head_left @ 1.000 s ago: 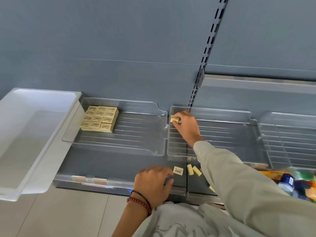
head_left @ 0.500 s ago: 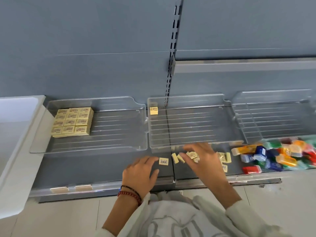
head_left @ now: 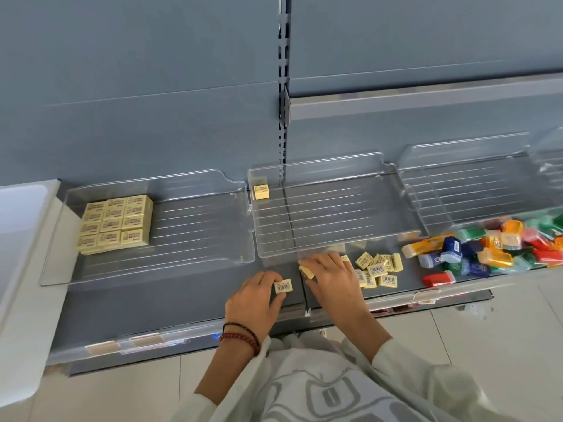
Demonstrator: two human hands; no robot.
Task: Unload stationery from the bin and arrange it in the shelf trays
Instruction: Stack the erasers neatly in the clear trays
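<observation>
In the head view, the left hand [head_left: 254, 301] pinches a barcoded eraser [head_left: 283, 286] at its fingertips, low over the shelf [head_left: 170, 300]. The right hand [head_left: 333, 277], just beside it, curls round a second eraser [head_left: 306, 272] at its thumb side. The loose erasers [head_left: 377, 269] lie just right of that hand. Ahead of its knuckles sits the middle tray [head_left: 320, 214], with a lone eraser [head_left: 261, 191] in its far left corner. To do this well, I would lift each piece forward and leftward, turn it label up, and press it flush against the lone one. Rows should probably grow from that corner, like the block [head_left: 115, 220] far left of both hands.
</observation>
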